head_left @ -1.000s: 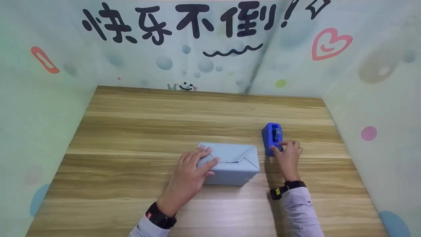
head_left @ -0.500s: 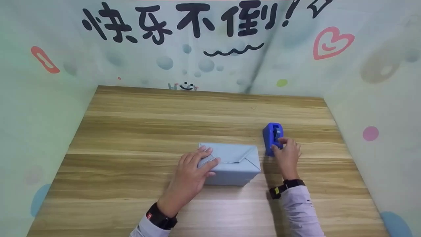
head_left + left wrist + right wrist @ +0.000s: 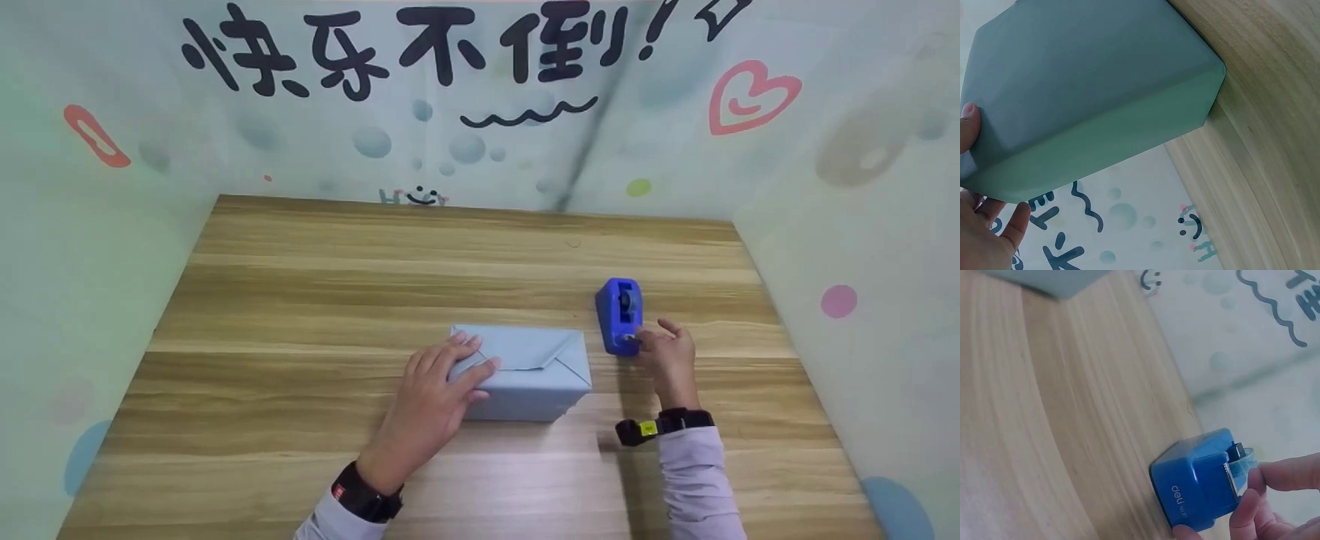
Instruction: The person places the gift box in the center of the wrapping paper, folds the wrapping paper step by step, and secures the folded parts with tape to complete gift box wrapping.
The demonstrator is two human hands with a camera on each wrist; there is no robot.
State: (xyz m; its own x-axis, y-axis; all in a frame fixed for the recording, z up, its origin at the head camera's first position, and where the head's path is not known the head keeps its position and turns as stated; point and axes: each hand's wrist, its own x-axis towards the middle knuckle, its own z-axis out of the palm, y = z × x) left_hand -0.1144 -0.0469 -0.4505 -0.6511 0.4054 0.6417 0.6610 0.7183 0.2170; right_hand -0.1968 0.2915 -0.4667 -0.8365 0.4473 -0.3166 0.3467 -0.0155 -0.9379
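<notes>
My left hand (image 3: 424, 397) grips the left end of a box wrapped in light blue paper (image 3: 529, 349), thumb on the near side of its top and fingers on the far side. Folded paper flaps lie across the top. The left wrist view shows a smooth side of the wrapped box (image 3: 1095, 73). To the right stands a blue tape dispenser (image 3: 615, 307) with my right hand (image 3: 673, 364) at its front end. In the right wrist view, the fingertips (image 3: 1255, 481) pinch the end of the clear tape (image 3: 1243, 464) beside the toothed cutter. Another fingertip touches the dispenser's base.
Both things rest on a wood-grain table (image 3: 300, 300). A printed backdrop (image 3: 480, 165) with dark lettering rises behind it, and pale panels flank both sides. Each wrist wears a black band.
My right hand has shifted slightly right and turned at the dispenser, uncovering more of its front. The left hand and the wrapped box have stayed in place.
</notes>
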